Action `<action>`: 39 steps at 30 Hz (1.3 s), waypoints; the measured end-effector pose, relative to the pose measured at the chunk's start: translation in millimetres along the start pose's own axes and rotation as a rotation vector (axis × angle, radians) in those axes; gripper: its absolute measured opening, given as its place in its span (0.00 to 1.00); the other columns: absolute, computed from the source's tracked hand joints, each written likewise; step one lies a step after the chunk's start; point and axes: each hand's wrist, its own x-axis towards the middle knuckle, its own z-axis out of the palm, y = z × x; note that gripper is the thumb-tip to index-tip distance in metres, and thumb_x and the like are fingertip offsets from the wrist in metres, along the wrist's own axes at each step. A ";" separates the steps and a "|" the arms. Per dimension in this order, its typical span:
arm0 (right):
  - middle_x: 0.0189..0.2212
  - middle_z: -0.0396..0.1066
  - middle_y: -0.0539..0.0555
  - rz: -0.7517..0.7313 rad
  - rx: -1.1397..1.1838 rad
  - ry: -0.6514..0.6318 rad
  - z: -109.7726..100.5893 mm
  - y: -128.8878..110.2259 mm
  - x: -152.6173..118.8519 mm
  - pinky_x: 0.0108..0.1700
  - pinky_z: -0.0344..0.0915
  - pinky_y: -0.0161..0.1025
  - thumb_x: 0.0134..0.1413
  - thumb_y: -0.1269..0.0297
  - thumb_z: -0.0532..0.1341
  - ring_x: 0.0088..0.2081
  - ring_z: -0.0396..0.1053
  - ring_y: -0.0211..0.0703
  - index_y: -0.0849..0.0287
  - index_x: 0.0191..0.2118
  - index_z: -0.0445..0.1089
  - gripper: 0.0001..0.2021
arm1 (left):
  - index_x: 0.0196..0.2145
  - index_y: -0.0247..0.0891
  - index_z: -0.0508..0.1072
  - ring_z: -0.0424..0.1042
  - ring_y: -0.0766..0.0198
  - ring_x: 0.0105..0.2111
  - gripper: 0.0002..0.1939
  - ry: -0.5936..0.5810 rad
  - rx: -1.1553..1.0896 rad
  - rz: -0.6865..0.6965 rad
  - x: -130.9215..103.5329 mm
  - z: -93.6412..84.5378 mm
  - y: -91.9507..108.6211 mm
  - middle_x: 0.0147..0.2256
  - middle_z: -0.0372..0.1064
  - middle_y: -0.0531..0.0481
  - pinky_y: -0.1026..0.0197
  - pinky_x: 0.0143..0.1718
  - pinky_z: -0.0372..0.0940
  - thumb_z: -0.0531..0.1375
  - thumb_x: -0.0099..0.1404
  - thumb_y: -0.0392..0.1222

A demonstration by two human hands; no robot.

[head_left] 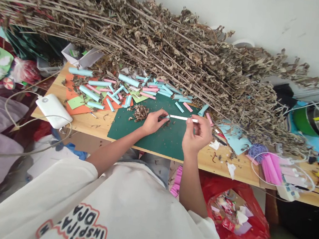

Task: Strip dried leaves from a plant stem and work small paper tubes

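Observation:
Over a dark green cutting mat (pixel 156 142), my right hand (pixel 196 135) pinches a thin white stick (pixel 181 118) that points left. The tip of the stick meets a small light-blue paper roll (pixel 168 117) between the fingertips of my left hand (pixel 155 122). My left fingers hide most of this roll, and I cannot tell whether the stick is inside it. A clump of dried leaves (pixel 141 113) lies on the mat just left of my left hand. Blue paper rolls (pixel 128 80) and pink paper rolls (pixel 147 95) are scattered behind both hands.
Bundled dried stalks (pixel 158 38) stretch across the back of the wooden table (pixel 243 170). A white power bank (pixel 54 111) with a cable sits left. Purple yarn (pixel 257 152), pink paper (pixel 271 168) and a power strip (pixel 288 191) lie right. Below hangs a red rubbish bag (pixel 253 232).

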 end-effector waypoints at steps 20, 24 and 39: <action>0.42 0.73 0.58 -0.105 -0.021 -0.214 9.6 -4.6 13.9 0.39 0.74 0.42 0.64 0.59 0.55 0.41 0.73 0.45 0.55 0.45 0.72 0.12 | 0.40 0.38 0.72 0.76 0.64 0.37 0.08 -0.020 0.003 0.008 -0.4 0.2 -1.5 0.36 0.75 0.50 0.64 0.38 0.71 0.61 0.64 0.42; 0.45 0.73 0.58 -0.070 0.000 -0.280 19.1 1.3 16.1 0.41 0.73 0.41 0.65 0.58 0.53 0.41 0.73 0.43 0.56 0.46 0.72 0.13 | 0.40 0.37 0.72 0.75 0.65 0.36 0.07 -0.033 -0.026 0.006 0.1 -0.2 -0.6 0.36 0.74 0.50 0.64 0.38 0.72 0.61 0.64 0.42; 0.39 0.74 0.57 -0.085 0.005 -0.276 25.9 6.1 18.1 0.36 0.73 0.39 0.63 0.59 0.55 0.33 0.73 0.42 0.56 0.39 0.72 0.10 | 0.40 0.36 0.72 0.75 0.65 0.36 0.07 -0.032 -0.049 0.007 0.6 -0.5 -0.2 0.35 0.74 0.50 0.65 0.37 0.71 0.61 0.64 0.40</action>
